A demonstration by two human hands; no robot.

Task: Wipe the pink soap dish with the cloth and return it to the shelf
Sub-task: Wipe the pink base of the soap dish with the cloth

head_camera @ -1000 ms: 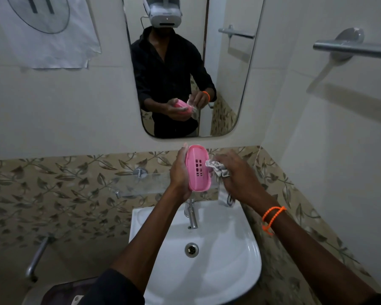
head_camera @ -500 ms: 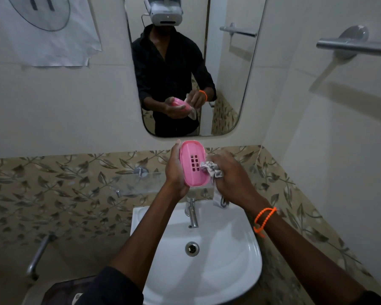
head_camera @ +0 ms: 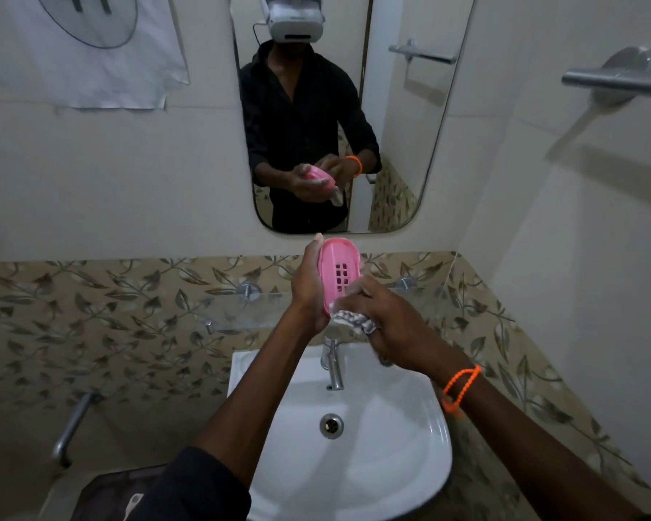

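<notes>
Wiping underway: left hand [head_camera: 307,291] grips pink soap dish [head_camera: 338,278] upright above sink [head_camera: 391,445]; right hand [head_camera: 388,325], fingers curled round cloth [head_camera: 352,319], presses it to the dish's lower edge; return to glass shelf [head_camera: 241,314] not yet done

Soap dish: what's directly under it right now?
Under the pink soap dish, held by the left hand, sit the cloth gripped by the right hand, then the tap and white basin. The glass shelf behind is partly covered.
</notes>
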